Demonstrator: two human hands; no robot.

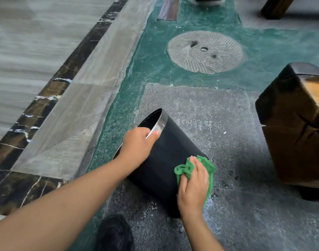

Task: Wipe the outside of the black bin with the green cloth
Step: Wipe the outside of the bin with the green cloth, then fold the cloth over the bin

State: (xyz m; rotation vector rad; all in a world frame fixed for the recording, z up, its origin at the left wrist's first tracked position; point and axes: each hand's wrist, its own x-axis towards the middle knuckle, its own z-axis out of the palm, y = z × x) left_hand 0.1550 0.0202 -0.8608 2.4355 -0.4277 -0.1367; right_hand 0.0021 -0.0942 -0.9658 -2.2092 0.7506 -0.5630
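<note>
Head cam is showing the black bin (166, 160) tipped over on the speckled grey floor (200, 109), mouth pointing up-left, base twd the person. Left hand (138, 144) is gripping the steel rim (159, 124), thumb over the edge, steadying it. Right hand (194, 185) is clenching the bunched green cloth (184, 169) and pressing it on the bin's side near the base.

Risk, imo: bin is round and resting on its side, so a hard wipe could be rolling it or slipping the rim grip; cloth is bunched, so it may be skipping patches.

Count: 1 bin, 1 cloth, 2 hands, 1 dark shoe (115, 232), 1 wooden block stool (296, 124) well apart.
</note>
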